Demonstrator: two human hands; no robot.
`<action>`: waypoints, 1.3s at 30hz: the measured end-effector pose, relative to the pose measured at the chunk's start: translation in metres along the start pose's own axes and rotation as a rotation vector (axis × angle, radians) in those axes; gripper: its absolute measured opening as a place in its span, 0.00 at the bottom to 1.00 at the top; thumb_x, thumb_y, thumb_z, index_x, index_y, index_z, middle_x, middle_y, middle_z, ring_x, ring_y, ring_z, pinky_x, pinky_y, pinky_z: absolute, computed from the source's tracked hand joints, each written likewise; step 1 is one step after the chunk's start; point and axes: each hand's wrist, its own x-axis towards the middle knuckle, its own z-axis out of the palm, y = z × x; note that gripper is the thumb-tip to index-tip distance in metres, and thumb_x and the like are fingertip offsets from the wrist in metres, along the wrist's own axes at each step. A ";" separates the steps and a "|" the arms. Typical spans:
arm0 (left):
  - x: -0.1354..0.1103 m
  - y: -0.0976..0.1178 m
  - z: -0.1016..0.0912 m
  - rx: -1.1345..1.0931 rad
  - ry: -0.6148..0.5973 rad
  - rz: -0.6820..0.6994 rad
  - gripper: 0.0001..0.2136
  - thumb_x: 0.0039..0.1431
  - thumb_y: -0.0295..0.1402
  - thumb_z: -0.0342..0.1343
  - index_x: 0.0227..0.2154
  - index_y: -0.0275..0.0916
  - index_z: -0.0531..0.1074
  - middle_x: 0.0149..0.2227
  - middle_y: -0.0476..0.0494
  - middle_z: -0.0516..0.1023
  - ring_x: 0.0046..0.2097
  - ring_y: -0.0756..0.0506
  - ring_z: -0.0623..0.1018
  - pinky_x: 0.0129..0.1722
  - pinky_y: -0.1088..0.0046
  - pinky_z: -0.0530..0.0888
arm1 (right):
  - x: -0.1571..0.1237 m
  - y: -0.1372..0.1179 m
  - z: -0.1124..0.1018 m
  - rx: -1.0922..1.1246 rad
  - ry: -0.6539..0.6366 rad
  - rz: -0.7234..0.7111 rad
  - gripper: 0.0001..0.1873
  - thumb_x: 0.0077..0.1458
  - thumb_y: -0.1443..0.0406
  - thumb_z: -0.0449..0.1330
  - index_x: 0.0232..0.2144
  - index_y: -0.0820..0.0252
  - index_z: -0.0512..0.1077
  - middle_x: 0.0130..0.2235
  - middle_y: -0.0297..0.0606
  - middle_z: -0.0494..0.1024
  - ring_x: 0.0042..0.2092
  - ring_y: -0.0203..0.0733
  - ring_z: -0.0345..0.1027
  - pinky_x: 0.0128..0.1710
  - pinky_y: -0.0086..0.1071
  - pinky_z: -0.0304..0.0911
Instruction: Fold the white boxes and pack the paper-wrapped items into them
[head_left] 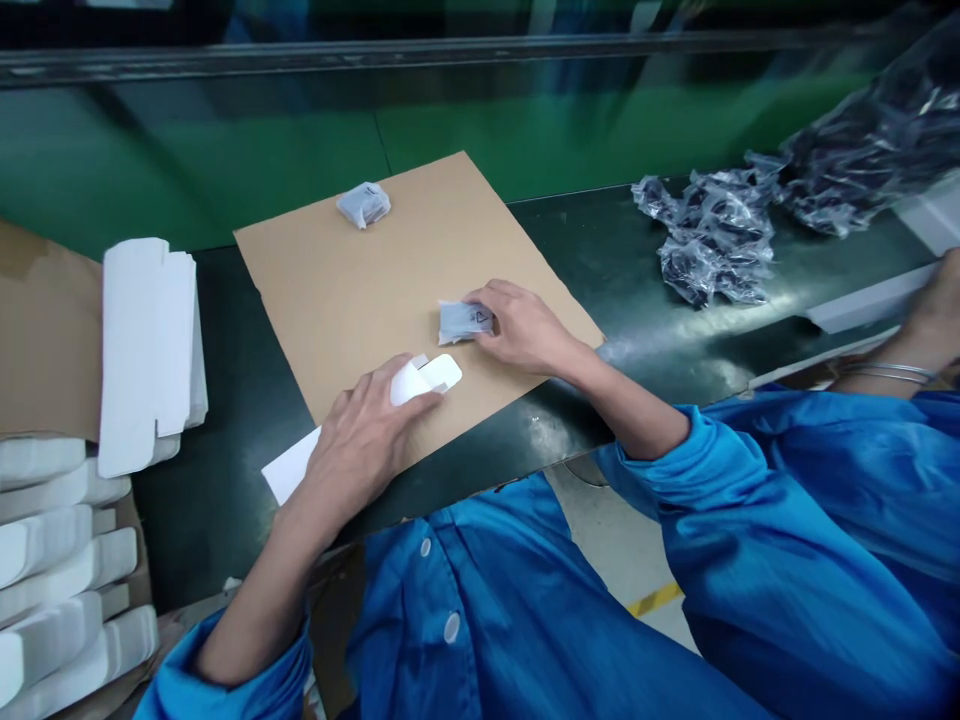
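Holding a white carton [427, 378] near the lower left edge of the brown cardboard sheet [390, 265], the left hand [364, 425] has its fingers curled around the carton, with the flap end pointing to the right hand [521, 325]. The right hand has its fingers narrow, pinching the right end of a small wrapped packet [456, 321], which is lying on the sheet just beyond the flaps; a small gap is between packet and carton. The other end of the carton reaches over the sheet's edge, above the dark worktop [225, 500]. A second packet [365, 204] lies close to the sheet's far edge, and a broad stretch of brown surface gives room between the two packets. The right forearm crosses the near right edge of the sheet. On the left, flat white cartons [146, 350] are standing beside a cardboard box [49, 330], and a strip of worktop separates them from the sheet. On the right, well apart from the sheet, plastic-wrapped items [716, 235] lie near the green panel [585, 130]; a co-worker's wrist [885, 365] shows at the right border.
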 end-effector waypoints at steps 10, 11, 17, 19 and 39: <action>0.000 0.007 -0.005 -0.079 -0.005 -0.020 0.22 0.64 0.26 0.45 0.53 0.57 0.74 0.64 0.39 0.61 0.58 0.33 0.70 0.49 0.50 0.72 | -0.043 -0.023 0.022 0.131 -0.002 -0.117 0.20 0.56 0.70 0.58 0.52 0.68 0.70 0.47 0.50 0.76 0.50 0.49 0.70 0.52 0.43 0.68; -0.001 0.006 -0.005 -0.087 -0.009 0.007 0.22 0.63 0.25 0.45 0.52 0.57 0.74 0.65 0.40 0.61 0.58 0.34 0.70 0.50 0.50 0.72 | -0.044 -0.023 0.024 0.127 -0.038 -0.171 0.21 0.57 0.71 0.57 0.53 0.68 0.69 0.49 0.51 0.75 0.51 0.50 0.69 0.53 0.44 0.68; -0.011 0.004 -0.005 -0.086 -0.001 0.136 0.25 0.61 0.21 0.46 0.54 0.55 0.73 0.65 0.39 0.60 0.58 0.35 0.69 0.52 0.51 0.70 | -0.038 -0.032 0.035 0.241 -0.084 -0.291 0.20 0.63 0.70 0.54 0.57 0.62 0.66 0.55 0.50 0.74 0.57 0.48 0.68 0.58 0.49 0.66; -0.013 0.005 -0.003 -0.033 0.049 0.119 0.27 0.59 0.19 0.46 0.55 0.53 0.72 0.65 0.36 0.60 0.58 0.34 0.69 0.51 0.51 0.71 | -0.039 -0.042 0.042 0.296 0.021 -0.215 0.21 0.63 0.71 0.53 0.58 0.61 0.65 0.57 0.49 0.73 0.59 0.47 0.66 0.60 0.48 0.64; -0.036 0.020 0.007 -0.071 0.498 0.250 0.22 0.62 0.22 0.54 0.58 0.42 0.65 0.64 0.30 0.64 0.65 0.36 0.68 0.57 0.57 0.72 | -0.057 -0.112 0.049 0.951 -0.046 0.116 0.30 0.57 0.69 0.58 0.62 0.58 0.63 0.50 0.42 0.78 0.52 0.44 0.73 0.54 0.42 0.69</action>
